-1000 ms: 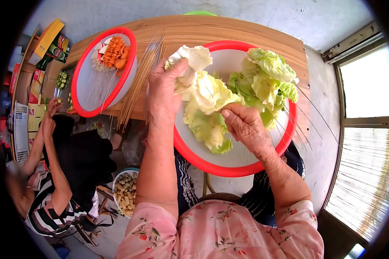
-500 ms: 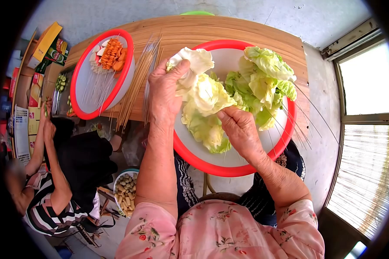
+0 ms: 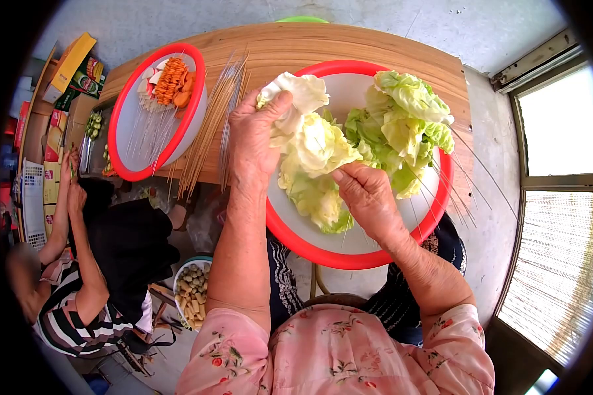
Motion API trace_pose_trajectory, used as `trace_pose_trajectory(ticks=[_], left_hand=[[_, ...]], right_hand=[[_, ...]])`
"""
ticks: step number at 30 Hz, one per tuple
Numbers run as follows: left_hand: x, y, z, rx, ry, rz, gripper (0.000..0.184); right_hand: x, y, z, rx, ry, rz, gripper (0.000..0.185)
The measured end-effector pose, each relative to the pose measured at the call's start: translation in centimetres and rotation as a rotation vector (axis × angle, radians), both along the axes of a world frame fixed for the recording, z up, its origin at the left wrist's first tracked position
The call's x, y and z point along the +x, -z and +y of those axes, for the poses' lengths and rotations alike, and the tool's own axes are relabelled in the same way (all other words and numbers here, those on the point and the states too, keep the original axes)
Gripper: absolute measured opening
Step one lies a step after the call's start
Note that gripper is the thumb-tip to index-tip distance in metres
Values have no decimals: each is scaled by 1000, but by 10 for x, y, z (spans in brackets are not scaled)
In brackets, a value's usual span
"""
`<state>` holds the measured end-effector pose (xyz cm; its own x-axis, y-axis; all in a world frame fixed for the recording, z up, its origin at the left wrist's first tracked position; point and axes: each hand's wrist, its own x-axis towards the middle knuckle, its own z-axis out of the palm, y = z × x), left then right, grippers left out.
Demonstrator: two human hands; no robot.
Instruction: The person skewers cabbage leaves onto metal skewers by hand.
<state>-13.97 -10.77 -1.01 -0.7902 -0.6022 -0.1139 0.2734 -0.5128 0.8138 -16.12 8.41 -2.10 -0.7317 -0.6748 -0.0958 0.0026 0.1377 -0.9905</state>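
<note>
My left hand (image 3: 254, 135) is closed around pale lettuce leaves (image 3: 310, 141), its thumb pressed over the whitish upper part. At their lower right edge, my right hand (image 3: 369, 194) pinches with thumb and forefinger, touching the yellow-green leaf. Whether a thin skewer is also in that pinch, I cannot tell. Both hands are above a white basin with a red rim (image 3: 296, 247). More lettuce (image 3: 408, 125) is heaped at the basin's right side, with thin skewers (image 3: 484, 174) sticking out past the rim. Some loose leaf pieces (image 3: 316, 197) hang or lie below my hands.
Left on the wooden table (image 3: 257, 43) stands a second red-rimmed basin (image 3: 115, 141) with skewered orange and white pieces. Bundled wooden skewers (image 3: 207, 128) lie between the basins. Another person (image 3: 89, 276) sits at left, near a bucket of cut pieces (image 3: 191, 293). A window is at right.
My hands and the lettuce stay nearly in place, with only a slight shift of the view. The other person's hands at left have moved a little.
</note>
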Motion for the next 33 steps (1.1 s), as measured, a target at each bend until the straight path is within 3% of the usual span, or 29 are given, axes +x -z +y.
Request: trace_pose_trajectory(ticks=[2, 5, 17, 21, 25, 29, 33], left_hand=[[0, 0, 0, -17, 1, -4, 22], [0, 1, 3, -34, 6, -17, 21], [-3, 2, 1, -34, -25, -81, 24], [-3, 0, -1, -46, -18, -158, 28], [-3, 0, 4, -73, 91, -173, 28], [-6, 4, 10, -141, 175, -210, 30], [-9, 8, 14, -198, 262, -244, 40]], right_hand=[[2, -6, -2, 28, 36, 198, 13], [2, -9, -4, 49, 65, 278, 12], [0, -8, 2, 89, 56, 144, 11], [-1, 0, 7, 54, 33, 406, 9], [-14, -9, 11, 45, 88, 476, 8], [-26, -12, 26, 296, 0, 736, 3], [-30, -7, 35, 370, 20, 801, 6]])
